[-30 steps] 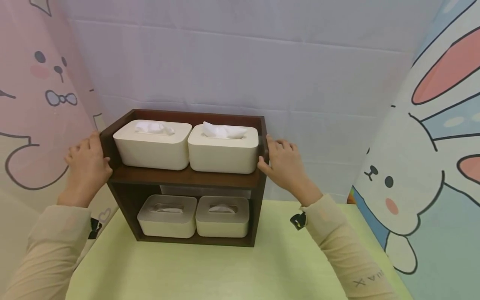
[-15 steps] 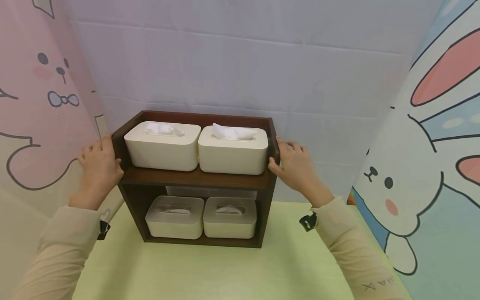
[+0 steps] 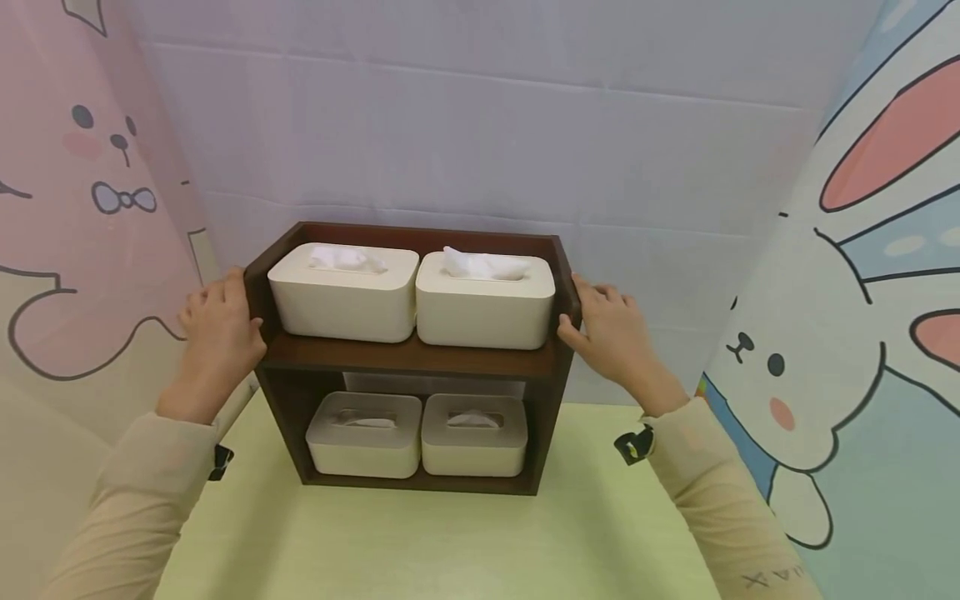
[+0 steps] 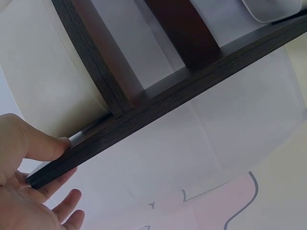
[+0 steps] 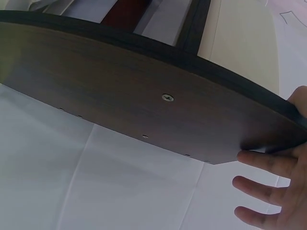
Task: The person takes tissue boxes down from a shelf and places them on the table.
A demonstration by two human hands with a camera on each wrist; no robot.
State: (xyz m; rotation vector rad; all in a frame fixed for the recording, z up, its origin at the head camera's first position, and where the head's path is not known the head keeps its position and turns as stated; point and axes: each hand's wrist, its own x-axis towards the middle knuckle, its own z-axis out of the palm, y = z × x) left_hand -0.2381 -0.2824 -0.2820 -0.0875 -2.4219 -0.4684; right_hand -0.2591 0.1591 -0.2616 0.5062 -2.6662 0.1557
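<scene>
Head view: two hands grip a dark shelf of tissue boxes

The shelf (image 3: 412, 358) is dark brown board with a fine wood grain, standing upright on a smooth, pale green table (image 3: 420, 546). Its sides slant at the top, and the right wrist view shows a cross-head screw (image 5: 167, 97) set flush in the outer face. Four cream boxes with rounded corners fill two tiers: upper left box (image 3: 341, 300), upper right box (image 3: 483, 308), lower left box (image 3: 363, 446), lower right box (image 3: 474, 446). Soft white tissue crumples out of the upper slots; the lower lids look greyer.

The left hand (image 3: 221, 333) clasps the left side board near its top, thumb on the inner side and fingers outside. The right hand (image 3: 611, 337) grips the opposite board likewise, its lower fingers spread free of the wood. Only a narrow slit parts the boxes of each pair. Bare tabletop lies in front of the shelf and to its right; behind hangs a creased pale sheet (image 3: 480, 150), though whether they touch cannot be told.

Compared with a second ago, shelf and hands sit farther right, the boxes keep their places inside, and more table shows at left.
</scene>
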